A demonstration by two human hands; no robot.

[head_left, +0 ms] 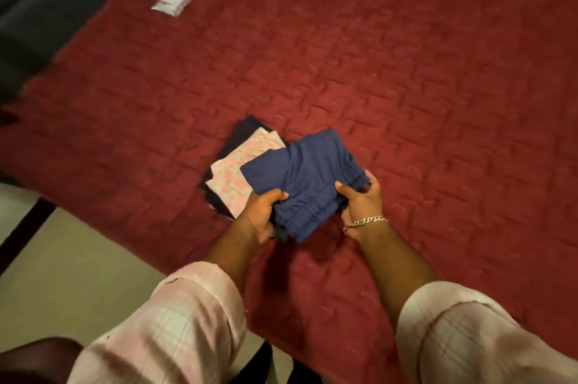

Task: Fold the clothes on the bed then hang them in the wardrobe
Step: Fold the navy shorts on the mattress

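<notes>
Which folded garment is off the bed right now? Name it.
The blue garment, gripped by the left hand and right hand. The pink floral one and the dark one lie stacked on the bedspread.

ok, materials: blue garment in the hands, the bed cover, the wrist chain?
Blue garment: soft matte woven or knit fabric, likely cotton; it creases and shows a gathered band near the right hand.
Bed cover: dark red quilted textile, with a raised stitched block pattern and dull finish.
Wrist chain: looks like silver-toned metal; shiny links catch the light.
</notes>
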